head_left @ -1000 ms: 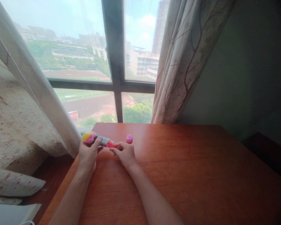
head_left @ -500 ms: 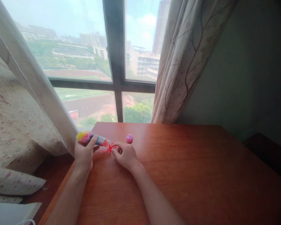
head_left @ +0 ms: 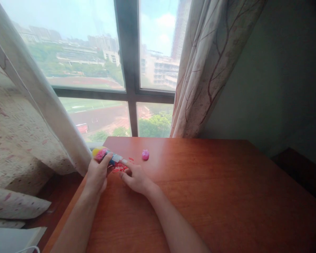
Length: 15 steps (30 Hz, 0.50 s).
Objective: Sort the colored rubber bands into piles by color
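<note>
My left hand (head_left: 98, 173) is closed round a clear tube (head_left: 107, 156) packed with yellow, pink and blue small bands, held tilted with its mouth toward the right. Small red bands (head_left: 120, 168) lie spilled on the wooden table (head_left: 205, 196) just below the tube's mouth. My right hand (head_left: 135, 176) rests on the table beside them, fingers curled, fingertips at the tube's mouth and the red bands. I cannot make out whether the fingers pinch anything. A small pink cap (head_left: 145, 154) sits on the table a little to the right of both hands.
A window (head_left: 126, 70) with a dark frame stands behind the table's far edge. Patterned curtains hang at the left (head_left: 28, 116) and right (head_left: 208, 66). A dark wall is on the right. A pillow (head_left: 13, 205) lies at the lower left.
More red bands have come out of the tube and lie loose on the table. My right hand has moved slightly left toward the tube's mouth; my left hand has tilted the tube a little.
</note>
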Available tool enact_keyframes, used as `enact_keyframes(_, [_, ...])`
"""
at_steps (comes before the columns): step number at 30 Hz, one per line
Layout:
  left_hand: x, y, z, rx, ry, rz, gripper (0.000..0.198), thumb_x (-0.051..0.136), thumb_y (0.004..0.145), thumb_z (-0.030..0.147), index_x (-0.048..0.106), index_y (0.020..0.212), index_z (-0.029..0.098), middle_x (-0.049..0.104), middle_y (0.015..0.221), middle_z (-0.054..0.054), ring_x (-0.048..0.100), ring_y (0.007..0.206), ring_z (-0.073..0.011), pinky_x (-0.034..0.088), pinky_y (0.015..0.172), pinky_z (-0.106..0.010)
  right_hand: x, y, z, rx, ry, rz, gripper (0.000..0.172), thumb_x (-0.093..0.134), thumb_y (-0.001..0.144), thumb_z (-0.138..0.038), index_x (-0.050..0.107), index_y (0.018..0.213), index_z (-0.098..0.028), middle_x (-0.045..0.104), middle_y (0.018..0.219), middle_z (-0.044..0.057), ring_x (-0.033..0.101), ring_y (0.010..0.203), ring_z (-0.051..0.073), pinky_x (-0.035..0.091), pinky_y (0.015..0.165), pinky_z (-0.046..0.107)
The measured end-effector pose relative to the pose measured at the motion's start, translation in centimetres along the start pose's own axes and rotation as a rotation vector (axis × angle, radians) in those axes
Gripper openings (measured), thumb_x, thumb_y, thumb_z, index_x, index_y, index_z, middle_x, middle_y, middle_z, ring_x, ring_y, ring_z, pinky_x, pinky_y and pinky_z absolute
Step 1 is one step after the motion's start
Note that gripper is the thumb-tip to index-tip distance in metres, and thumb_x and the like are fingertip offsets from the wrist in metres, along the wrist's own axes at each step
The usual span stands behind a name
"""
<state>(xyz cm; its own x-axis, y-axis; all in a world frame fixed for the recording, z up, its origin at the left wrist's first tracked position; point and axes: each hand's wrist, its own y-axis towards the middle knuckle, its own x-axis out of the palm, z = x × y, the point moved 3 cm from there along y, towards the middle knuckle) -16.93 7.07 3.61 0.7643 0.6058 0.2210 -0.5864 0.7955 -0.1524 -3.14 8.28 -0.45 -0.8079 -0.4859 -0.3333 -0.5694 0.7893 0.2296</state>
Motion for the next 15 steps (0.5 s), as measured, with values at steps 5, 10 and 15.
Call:
enact_keyframes(5, [0.1, -0.1, 0.0, 0.042, 0.027, 0.042, 0.039, 0.078, 0.056, 0.034, 0.056, 0.083, 0.017, 0.058, 0.069, 0.006, 0.055, 0.053, -0.0059, 0.048, 0.048, -0.015, 0.6, 0.3, 0.5, 0.035, 0.125, 0.174, 0.037, 0.056, 0.091, -0.028, 0.065, 0.127, -0.025, 0.055, 0.058, -0.007, 0.051, 0.050, 0.009, 0.040, 0.050, 0.018])
enact_keyframes(10, [0.3, -0.3, -0.2, 0.103, 0.066, 0.086, 0.040, 0.077, 0.058, 0.037, 0.056, 0.086, 0.017, 0.058, 0.076, 0.003, 0.057, 0.057, -0.0076, 0.050, 0.049, -0.017, 0.3, 0.1, 0.8, 0.053, -0.128, 0.268, 0.032, 0.057, 0.094, -0.030, 0.066, 0.125, -0.029, 0.070, 0.072, -0.004, 0.065, 0.063, 0.012, 0.047, 0.062, 0.019])
enact_keyframes(15, [-0.7, -0.5, -0.1, 0.147, 0.137, 0.093, 0.042, 0.077, 0.058, 0.039, 0.054, 0.085, 0.018, 0.057, 0.074, 0.003, 0.056, 0.056, -0.0088, 0.049, 0.047, -0.018, -0.3, -0.2, 0.8, 0.032, -0.307, 0.174, 0.023, 0.066, 0.089, -0.032, 0.073, 0.111, -0.027, 0.074, 0.078, -0.002, 0.067, 0.066, 0.012, 0.047, 0.066, 0.019])
